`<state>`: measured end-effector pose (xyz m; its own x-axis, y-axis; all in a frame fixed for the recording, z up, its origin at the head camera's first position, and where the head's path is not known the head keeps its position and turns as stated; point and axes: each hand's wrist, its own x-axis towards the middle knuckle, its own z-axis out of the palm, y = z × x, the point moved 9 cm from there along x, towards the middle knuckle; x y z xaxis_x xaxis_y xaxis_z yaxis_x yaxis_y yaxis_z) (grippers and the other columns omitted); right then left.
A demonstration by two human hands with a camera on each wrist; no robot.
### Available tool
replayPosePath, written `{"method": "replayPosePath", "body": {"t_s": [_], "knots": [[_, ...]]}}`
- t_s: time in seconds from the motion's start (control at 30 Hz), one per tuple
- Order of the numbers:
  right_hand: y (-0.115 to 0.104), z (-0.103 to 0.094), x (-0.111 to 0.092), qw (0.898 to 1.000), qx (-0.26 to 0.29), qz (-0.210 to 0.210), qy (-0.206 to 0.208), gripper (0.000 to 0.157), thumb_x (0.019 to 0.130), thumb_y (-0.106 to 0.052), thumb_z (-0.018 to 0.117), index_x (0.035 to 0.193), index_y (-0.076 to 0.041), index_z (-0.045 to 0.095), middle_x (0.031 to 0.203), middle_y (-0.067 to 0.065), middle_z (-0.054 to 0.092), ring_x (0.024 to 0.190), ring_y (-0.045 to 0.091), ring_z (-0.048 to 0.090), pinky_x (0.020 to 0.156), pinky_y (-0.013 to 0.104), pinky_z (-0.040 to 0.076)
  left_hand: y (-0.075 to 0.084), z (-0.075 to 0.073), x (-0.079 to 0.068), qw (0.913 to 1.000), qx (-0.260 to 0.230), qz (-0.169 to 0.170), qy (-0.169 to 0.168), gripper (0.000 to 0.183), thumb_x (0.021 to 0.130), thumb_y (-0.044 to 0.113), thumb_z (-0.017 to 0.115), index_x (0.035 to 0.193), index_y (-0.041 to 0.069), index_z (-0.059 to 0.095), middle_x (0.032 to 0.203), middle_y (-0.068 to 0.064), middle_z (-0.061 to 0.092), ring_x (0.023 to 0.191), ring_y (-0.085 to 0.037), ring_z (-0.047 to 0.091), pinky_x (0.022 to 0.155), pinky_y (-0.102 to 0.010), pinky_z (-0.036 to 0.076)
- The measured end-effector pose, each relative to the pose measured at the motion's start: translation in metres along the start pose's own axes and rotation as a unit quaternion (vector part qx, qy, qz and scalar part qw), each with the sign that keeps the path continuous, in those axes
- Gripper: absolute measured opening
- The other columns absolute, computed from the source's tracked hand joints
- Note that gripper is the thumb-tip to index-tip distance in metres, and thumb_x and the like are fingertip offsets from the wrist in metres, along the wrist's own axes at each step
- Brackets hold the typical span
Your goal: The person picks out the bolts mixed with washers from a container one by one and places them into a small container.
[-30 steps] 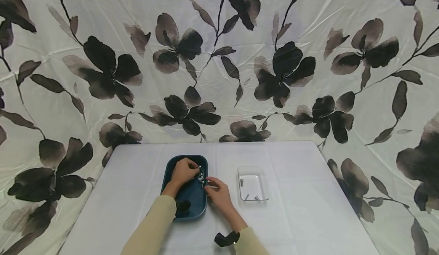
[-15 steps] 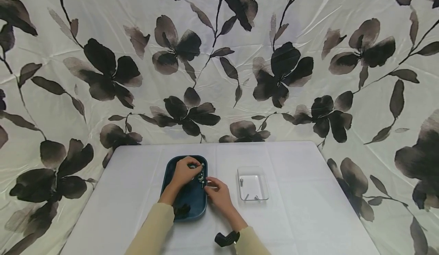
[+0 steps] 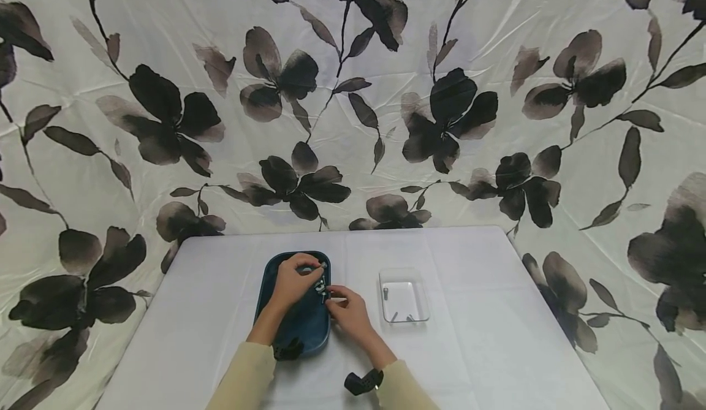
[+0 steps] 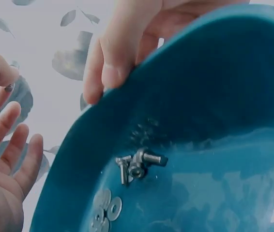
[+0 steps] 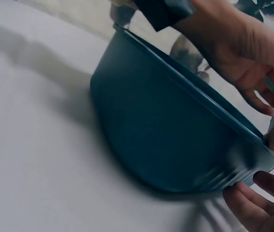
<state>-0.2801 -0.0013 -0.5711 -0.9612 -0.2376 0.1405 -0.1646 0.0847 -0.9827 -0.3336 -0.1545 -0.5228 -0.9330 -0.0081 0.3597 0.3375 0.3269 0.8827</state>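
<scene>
My left hand (image 3: pixel 295 281) is over the far end of the blue tray (image 3: pixel 309 336), its thumb and index finger pinching a small metal bolt (image 4: pixel 9 88), mostly hidden by the fingers. The other fingers are spread loosely in the left wrist view. My right hand (image 3: pixel 350 317) holds the tray's right rim, thumb on the edge and fingertips (image 5: pixel 243 193) near the outer wall. Inside the tray lie several short bolts (image 4: pixel 139 163) in a pile and several flat washers (image 4: pixel 114 208) beside them.
A clear plastic box (image 3: pixel 425 303) stands to the right of the tray, with a few small bolts (image 3: pixel 386 293) inside. Both rest on a white-covered table (image 3: pixel 485 336). A floral cloth (image 3: pixel 375 110) hangs behind.
My left hand has risen slightly from the pile of hardware, its fingertips still together, and its forearm has shifted a little. The right hand stays at the tray's rim.
</scene>
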Motion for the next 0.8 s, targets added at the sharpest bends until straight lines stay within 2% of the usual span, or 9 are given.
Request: {"method": "replayPosePath", "body": {"t_s": [0.13,0.2,0.27,0.4,0.47,0.6,0.8], "knots": [[0.011,-0.001,0.007,0.999,-0.051,-0.009,-0.012,0.031,0.095,-0.008,0.061,0.125,0.000,0.061,0.117,0.020,0.063,0.080,0.022,0.069,0.061,0.024,0.053,0.004,0.000,-0.003,1.0000,-0.004,-0.006,0.000,0.008,0.080,0.008,0.079,0.083,0.011,0.072,0.096,-0.002,0.067,0.094,-0.017,0.062,0.075,-0.033,0.055],[0.009,-0.003,0.010,0.996,-0.080,-0.018,-0.022,0.031,0.095,-0.008,0.061,0.125,-0.001,0.062,0.118,0.018,0.063,0.078,0.016,0.068,0.060,0.025,0.052,0.008,0.000,-0.006,0.9999,-0.008,-0.012,-0.002,0.007,0.081,0.006,0.078,0.083,0.009,0.072,0.098,-0.003,0.067,0.095,-0.019,0.062,0.076,-0.034,0.055],[0.002,-0.008,0.012,0.993,-0.114,-0.030,-0.031,0.030,0.095,-0.009,0.060,0.124,-0.002,0.062,0.119,0.017,0.063,0.077,0.013,0.067,0.060,0.025,0.052,0.020,0.000,-0.009,0.9998,-0.011,-0.012,-0.008,0.006,0.082,0.004,0.077,0.084,0.006,0.072,0.100,-0.008,0.066,0.097,-0.022,0.062,0.077,-0.035,0.055],[-0.012,-0.021,0.015,0.985,-0.162,-0.039,-0.052,0.028,0.096,-0.012,0.060,0.123,-0.003,0.063,0.120,0.014,0.063,0.085,0.016,0.067,0.066,0.026,0.053,0.048,-0.002,-0.016,0.9997,-0.006,0.001,-0.023,0.005,0.083,0.000,0.074,0.087,-0.002,0.071,0.104,-0.019,0.064,0.098,-0.028,0.060,0.078,-0.039,0.055],[-0.017,-0.031,0.017,0.982,-0.176,-0.033,-0.059,0.028,0.096,-0.014,0.060,0.123,-0.005,0.063,0.120,0.012,0.063,0.090,0.018,0.066,0.070,0.028,0.053,0.057,-0.002,-0.018,0.9996,0.000,0.002,-0.029,0.005,0.084,0.000,0.073,0.087,-0.003,0.071,0.105,-0.022,0.063,0.099,-0.028,0.060,0.079,-0.039,0.055],[-0.023,-0.054,0.017,0.979,-0.194,-0.021,-0.059,0.027,0.097,-0.016,0.060,0.122,-0.007,0.064,0.120,0.010,0.064,0.094,0.021,0.065,0.075,0.030,0.053,0.063,-0.002,-0.023,0.9994,-0.005,-0.006,-0.033,0.005,0.084,0.000,0.073,0.086,-0.003,0.070,0.106,-0.024,0.063,0.099,-0.028,0.060,0.078,-0.038,0.055],[-0.031,-0.095,0.015,0.977,-0.210,-0.020,-0.025,0.028,0.097,-0.017,0.060,0.121,-0.005,0.064,0.120,0.009,0.064,0.103,0.025,0.063,0.082,0.036,0.053,0.066,0.001,-0.029,0.9992,-0.017,-0.005,-0.035,0.005,0.083,0.000,0.074,0.085,-0.004,0.070,0.104,-0.022,0.063,0.095,-0.029,0.062,0.075,-0.036,0.056]]}}
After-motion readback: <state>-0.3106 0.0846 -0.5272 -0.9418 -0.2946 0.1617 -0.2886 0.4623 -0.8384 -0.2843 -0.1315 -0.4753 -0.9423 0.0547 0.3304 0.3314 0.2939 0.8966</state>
